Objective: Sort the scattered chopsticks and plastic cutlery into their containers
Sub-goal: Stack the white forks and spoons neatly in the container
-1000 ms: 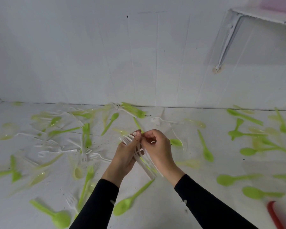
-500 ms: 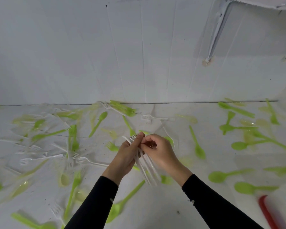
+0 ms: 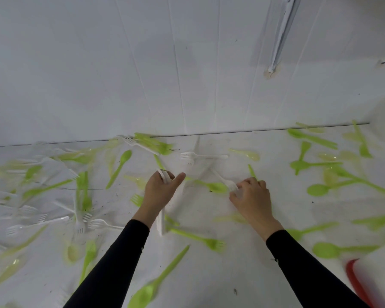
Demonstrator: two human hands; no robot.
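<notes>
My left hand (image 3: 159, 192) grips a bundle of white plastic forks (image 3: 161, 221); their tines stick out above my fingers and the handles hang below my wrist. My right hand (image 3: 252, 197) reaches down to the white surface and pinches the tines of a single white fork (image 3: 222, 178) that lies there. Green plastic spoons (image 3: 318, 188), green forks (image 3: 209, 241) and white forks (image 3: 200, 155) lie scattered all over the surface. No chopsticks are in view.
A red-rimmed container (image 3: 360, 285) shows at the bottom right corner, blurred. A white wall (image 3: 187, 74) rises behind the surface, with a white bracket (image 3: 280, 34) at the upper right. Several white forks (image 3: 75, 221) cluster at the left.
My hands have parted. The right hand left the bundle and moved right and down onto a loose white fork, while the left hand keeps the bundle. The view tilted down and left.
</notes>
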